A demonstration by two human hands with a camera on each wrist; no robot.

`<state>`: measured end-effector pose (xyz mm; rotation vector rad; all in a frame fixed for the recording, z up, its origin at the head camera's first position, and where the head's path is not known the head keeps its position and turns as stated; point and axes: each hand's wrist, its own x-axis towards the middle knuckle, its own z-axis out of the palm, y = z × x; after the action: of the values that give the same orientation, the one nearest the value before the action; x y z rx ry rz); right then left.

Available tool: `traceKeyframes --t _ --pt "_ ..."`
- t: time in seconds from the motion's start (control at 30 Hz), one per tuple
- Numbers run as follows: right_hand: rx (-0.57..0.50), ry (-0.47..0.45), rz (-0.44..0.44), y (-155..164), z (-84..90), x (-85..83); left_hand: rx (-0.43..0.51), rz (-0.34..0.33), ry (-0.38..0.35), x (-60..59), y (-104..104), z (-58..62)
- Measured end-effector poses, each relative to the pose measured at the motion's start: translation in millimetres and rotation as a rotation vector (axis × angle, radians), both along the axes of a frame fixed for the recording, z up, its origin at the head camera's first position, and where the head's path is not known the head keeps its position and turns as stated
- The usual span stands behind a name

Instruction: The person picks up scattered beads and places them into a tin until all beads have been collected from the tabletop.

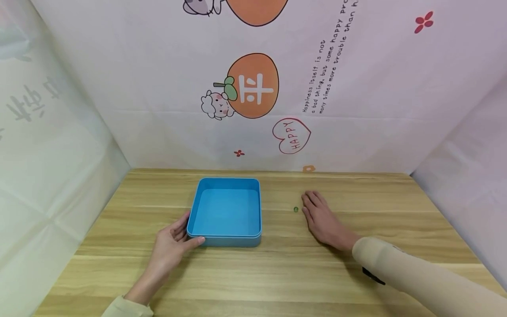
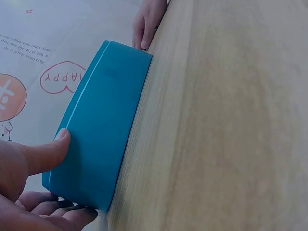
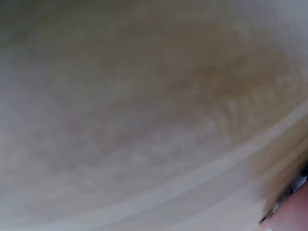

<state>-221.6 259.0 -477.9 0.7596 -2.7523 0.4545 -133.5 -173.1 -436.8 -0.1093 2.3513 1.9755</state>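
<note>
A square blue open-topped box (image 1: 229,215) stands on the wooden table, with nothing visible inside it. My left hand (image 1: 169,244) holds its near left corner. In the left wrist view the thumb (image 2: 50,153) presses on the box's near wall, while the other fingers lie along its left side. My right hand (image 1: 322,220) rests palm down on the table, right of the box. Just left of its fingers, and apart from them, lies a small round green bead or marble (image 1: 295,209). Beside a finger in the right wrist view is something shiny, too blurred to name.
The wooden table (image 1: 253,281) runs back to a white printed cloth wall (image 1: 166,132). More white cloth hangs at the left (image 1: 59,176) and right (image 1: 467,141) sides. A dark strap (image 1: 373,276) shows under the right sleeve (image 1: 416,273).
</note>
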Motion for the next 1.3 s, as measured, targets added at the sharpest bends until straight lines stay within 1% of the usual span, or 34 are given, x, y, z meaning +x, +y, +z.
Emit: traceKeyframes --t 0.13,0.23,0.43,0.63,0.8,0.87,1.03,1.3 --pt "0.008 0.067 0.023 -0.4 -0.1 -2.3 -0.004 0.002 -0.004 -0.2 0.0 0.1" --pt "0.032 0.091 0.012 0.0 1.1 -1.6 -0.005 0.001 -0.005 -0.3 0.1 0.2" --pt "0.045 0.02 -0.021 1.0 1.9 0.7 -0.004 -0.002 -0.006 -1.0 0.3 -0.1" --pt "0.039 0.015 -0.022 1.7 -0.4 -0.5 -0.008 -0.004 0.001 -1.4 0.4 -0.3" --pt "0.046 -0.013 -0.035 2.6 -0.4 -0.3 -0.012 0.0 -0.001 -1.8 0.7 -0.7" --pt "0.044 -0.013 -0.036 2.7 0.0 -0.1 -0.013 0.0 -0.003 -2.0 0.6 -1.2" --pt "0.028 0.031 -0.026 3.3 -0.9 0.2 -0.016 -0.002 -0.003 -2.0 0.2 -2.5" --pt "-0.009 0.044 -0.022 3.8 -0.1 0.0 -0.019 -0.002 -0.005 -1.3 0.7 -1.1"
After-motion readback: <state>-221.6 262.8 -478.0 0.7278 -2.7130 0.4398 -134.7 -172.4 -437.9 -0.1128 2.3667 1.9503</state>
